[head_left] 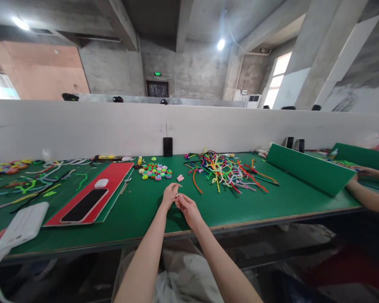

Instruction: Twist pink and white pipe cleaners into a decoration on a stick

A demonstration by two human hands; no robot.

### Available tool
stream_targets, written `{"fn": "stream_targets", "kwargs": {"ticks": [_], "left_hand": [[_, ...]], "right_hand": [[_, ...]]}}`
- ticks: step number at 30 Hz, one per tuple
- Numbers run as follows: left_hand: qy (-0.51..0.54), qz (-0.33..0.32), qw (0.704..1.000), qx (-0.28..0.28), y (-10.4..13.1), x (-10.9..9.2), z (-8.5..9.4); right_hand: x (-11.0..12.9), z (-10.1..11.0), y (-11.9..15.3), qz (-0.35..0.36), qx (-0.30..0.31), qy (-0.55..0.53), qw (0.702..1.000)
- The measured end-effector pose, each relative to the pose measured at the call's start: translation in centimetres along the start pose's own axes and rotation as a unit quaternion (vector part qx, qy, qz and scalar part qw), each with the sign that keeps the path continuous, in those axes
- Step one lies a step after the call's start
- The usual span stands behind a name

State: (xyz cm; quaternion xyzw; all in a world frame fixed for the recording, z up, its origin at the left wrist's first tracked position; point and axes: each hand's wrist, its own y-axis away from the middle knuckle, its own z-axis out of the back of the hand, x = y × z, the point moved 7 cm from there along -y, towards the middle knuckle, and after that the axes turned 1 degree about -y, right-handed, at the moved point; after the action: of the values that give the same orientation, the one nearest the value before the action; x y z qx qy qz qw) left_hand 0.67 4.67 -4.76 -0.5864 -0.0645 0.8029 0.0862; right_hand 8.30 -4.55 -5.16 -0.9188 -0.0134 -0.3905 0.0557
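Observation:
My left hand [171, 194] and my right hand [187, 206] meet over the front part of the green table [139, 214]. The fingers of both are closed together around something small and pale, mostly hidden between the fingertips. Just beyond them lies a small pink piece [180, 178]. Behind and to the left is a cluster of small colourful round pieces [158, 171]. A tangled heap of colourful fuzzy stems [227, 171] spreads to the right of my hands.
At left are a red board [113, 179] carrying a phone [84, 205] and a white case [101, 183], and a white power bank [27, 223]. A black phone [167, 147] leans on the partition. A green board [309, 168] stands at right, near another person's arm [369, 195].

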Motion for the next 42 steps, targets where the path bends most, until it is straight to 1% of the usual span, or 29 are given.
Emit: {"fn": "stream_targets", "kwargs": {"ticks": [7, 10, 12, 16, 18, 20, 24, 27, 31, 35, 42], "left_hand": [[0.007, -0.005, 1.0, -0.006, 0.2, -0.2, 0.1], [0.013, -0.009, 1.0, -0.021, 0.3, -0.3, 0.4], [0.018, -0.01, 0.999, -0.046, 0.3, -0.3, 0.9], [0.018, -0.005, 0.992, -0.123, 0.6, -0.1, 2.2], [0.011, -0.005, 0.988, -0.157, 0.9, -0.1, 2.8], [0.001, -0.009, 0.983, -0.182, 1.1, -0.2, 3.3], [-0.021, -0.017, 0.974, -0.224, 1.6, -0.6, 4.2], [-0.037, -0.02, 0.971, -0.237, 1.8, -0.8, 4.6], [-0.048, -0.021, 0.973, -0.227, 1.8, -0.9, 4.6], [-0.046, -0.018, 0.976, -0.211, 1.7, -0.9, 4.3], [-0.046, -0.018, 0.979, -0.198, 1.6, -0.7, 4.0]], "right_hand": [[-0.3, 0.6, -0.3, -0.003, -0.015, -0.007, 1.0], [-0.3, 0.7, -0.3, -0.008, -0.017, -0.008, 1.0], [-0.3, 0.8, -0.3, -0.013, -0.02, -0.013, 1.0], [-0.5, 1.2, -0.5, -0.023, -0.05, -0.025, 0.998], [-0.4, 1.4, -0.6, -0.017, -0.072, 0.018, 0.997], [-0.4, 1.4, -0.7, -0.003, -0.093, 0.083, 0.992], [-0.8, 1.2, -1.0, 0.027, -0.136, 0.168, 0.976], [-1.1, 1.2, -1.1, 0.056, -0.163, 0.23, 0.958], [-1.0, 1.1, -1.1, 0.085, -0.161, 0.309, 0.933], [-0.2, 0.9, -0.8, 0.117, -0.155, 0.377, 0.906], [0.8, -0.1, -0.1, 0.152, -0.154, 0.477, 0.852]]}}
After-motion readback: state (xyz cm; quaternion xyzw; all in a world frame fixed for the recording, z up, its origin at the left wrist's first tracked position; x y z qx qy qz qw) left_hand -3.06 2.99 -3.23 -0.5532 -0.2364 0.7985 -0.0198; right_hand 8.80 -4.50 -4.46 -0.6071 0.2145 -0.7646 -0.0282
